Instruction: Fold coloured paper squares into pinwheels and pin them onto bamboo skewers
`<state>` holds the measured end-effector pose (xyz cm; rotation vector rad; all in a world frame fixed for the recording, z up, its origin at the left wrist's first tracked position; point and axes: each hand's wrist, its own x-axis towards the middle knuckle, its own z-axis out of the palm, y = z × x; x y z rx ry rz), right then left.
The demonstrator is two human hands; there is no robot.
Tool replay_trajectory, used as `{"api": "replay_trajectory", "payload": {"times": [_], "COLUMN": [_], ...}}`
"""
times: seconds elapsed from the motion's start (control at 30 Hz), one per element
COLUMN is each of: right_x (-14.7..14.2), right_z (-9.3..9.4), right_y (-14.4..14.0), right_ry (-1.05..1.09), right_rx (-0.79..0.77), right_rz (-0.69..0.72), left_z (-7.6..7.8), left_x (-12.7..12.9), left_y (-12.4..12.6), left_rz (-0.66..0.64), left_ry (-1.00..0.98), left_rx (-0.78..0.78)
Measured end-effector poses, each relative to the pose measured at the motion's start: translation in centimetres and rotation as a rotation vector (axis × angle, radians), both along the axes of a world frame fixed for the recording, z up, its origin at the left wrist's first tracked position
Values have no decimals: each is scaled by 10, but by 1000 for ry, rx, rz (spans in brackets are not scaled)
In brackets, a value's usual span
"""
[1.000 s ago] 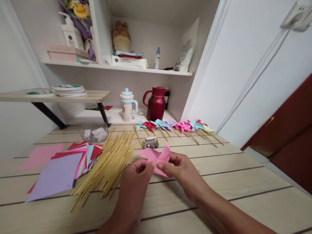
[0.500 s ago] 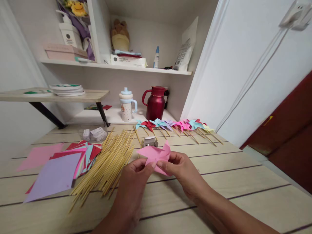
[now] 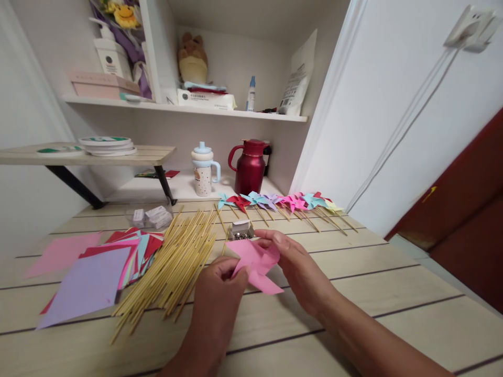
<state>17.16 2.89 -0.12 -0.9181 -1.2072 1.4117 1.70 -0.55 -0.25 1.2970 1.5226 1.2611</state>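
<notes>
A pink paper pinwheel is pinched at its left side between the thumb and fingers of my left hand. One of its corners hangs out flat toward the lower right. My right hand is on the far right side of the paper, fingers stretched and apart from the thumb, reaching toward a small open box of shiny metal pins. Whether the right fingers touch the paper's back edge is unclear. Thin wooden sticks lie in a loose pile left of my left hand.
Paper squares in several colours lie at the left. Finished pinwheels on sticks line the table's back edge. Behind them stand a red thermos jug and a speckled cup. A clear container holds small boxes.
My right hand has let go of the pinwheel's centre and moved up toward the pin box. The paper's right-hand corner has sprung outward. My left hand keeps its pinch.
</notes>
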Motion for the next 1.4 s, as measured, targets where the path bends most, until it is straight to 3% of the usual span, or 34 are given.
{"api": "replay_trajectory", "payload": {"times": [0.23,0.63,0.93,1.17,1.4], "right_x": [-1,-3,-2,-2,-2], "right_z": [5,3,1,3,-1], "right_y": [-1,-1,-1,-2,-1], "right_ry": [-105,-23,0,-50,-82], "right_rx": [-2,-44,61,-54,-38], "right_rz": [58,118,91,101,104], "left_z": [0,-3,-3,-3,-4], "left_x": [0,0,2,2,2], "left_y": [0,-1,-1,-1,-1], "left_rz": [-3,-56,-53,-39,-81], "left_ry": [24,-68,20,-24,-48], "left_rx": [-20,8,-3,10,2]}}
